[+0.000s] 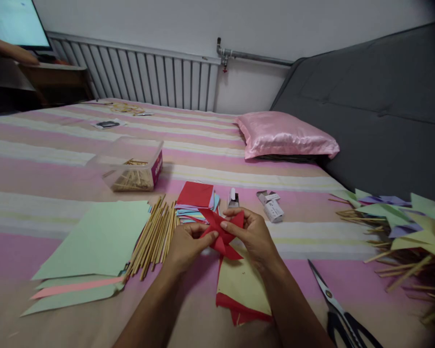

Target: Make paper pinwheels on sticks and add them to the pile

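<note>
Pinching the red paper piece (pixel 222 233) with my left hand (pixel 186 245) and right hand (pixel 253 233), folds gathered centrally | wooden sticks (pixel 152 237) beside (within reach) | scissors (pixel 339 311) right.

We see matt red paper (pixel 221 234), pale wooden sticks (pixel 154 237), a clear plastic tub (pixel 130 166), a glossy satin pillow (pixel 286 135), metal-bladed scissors (pixel 333 302), and a striped cloth bedsheet (pixel 203 150).
</note>
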`<state>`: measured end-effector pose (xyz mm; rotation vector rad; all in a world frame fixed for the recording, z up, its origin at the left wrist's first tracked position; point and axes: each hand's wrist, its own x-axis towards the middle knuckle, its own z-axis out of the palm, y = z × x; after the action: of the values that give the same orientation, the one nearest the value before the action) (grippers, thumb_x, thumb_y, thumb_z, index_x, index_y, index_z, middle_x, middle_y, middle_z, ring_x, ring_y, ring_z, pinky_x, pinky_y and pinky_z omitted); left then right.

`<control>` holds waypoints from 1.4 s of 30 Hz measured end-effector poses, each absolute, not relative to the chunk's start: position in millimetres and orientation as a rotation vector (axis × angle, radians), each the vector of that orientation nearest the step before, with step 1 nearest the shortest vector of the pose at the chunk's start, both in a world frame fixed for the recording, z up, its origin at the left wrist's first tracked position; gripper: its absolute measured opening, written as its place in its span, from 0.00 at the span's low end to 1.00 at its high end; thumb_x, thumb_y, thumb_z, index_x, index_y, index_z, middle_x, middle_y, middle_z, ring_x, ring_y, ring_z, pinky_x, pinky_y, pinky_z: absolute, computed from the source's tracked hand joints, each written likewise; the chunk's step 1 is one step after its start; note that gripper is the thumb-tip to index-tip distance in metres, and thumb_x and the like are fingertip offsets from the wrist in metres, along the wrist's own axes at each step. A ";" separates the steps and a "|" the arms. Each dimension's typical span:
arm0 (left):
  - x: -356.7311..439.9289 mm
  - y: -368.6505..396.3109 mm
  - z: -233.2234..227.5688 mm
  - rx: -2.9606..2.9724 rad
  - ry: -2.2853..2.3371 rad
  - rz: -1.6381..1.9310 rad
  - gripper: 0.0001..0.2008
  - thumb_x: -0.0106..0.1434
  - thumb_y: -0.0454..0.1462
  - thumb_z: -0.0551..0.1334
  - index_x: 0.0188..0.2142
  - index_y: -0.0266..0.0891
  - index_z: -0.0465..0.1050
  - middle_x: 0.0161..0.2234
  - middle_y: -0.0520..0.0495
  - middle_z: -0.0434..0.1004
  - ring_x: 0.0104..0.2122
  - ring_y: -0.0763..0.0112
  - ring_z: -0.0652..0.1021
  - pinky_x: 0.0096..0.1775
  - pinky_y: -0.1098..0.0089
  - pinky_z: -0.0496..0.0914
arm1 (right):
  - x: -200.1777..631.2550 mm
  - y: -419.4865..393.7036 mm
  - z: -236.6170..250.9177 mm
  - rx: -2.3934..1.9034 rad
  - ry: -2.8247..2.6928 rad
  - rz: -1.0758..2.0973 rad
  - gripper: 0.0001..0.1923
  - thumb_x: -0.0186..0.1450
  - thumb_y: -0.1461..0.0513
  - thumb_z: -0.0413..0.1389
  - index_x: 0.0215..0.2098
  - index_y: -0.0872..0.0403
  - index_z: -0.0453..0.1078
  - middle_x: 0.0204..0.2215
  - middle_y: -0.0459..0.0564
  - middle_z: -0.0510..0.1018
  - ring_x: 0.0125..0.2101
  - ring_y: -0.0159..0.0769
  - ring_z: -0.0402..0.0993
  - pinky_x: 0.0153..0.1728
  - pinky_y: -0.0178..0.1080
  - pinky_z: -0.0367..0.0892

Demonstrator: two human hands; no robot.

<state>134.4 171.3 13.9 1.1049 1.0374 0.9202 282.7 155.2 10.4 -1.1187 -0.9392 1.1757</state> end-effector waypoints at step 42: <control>120.5 188.9 9.5 0.647 1.285 1.836 0.08 0.45 0.35 0.68 0.27 0.34 0.75 0.22 0.54 0.75 0.22 0.78 0.72 0.29 0.75 0.66 | 333.6 141.2 27.6 -2.260 -1.566 0.346 0.15 0.59 0.67 0.50 0.41 0.50 0.72 0.39 0.50 0.79 0.39 0.42 0.73 0.36 0.40 0.63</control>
<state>120.5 188.9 9.5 0.6473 1.2853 1.8356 333.6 141.2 27.6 -2.2603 -1.5660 0.3457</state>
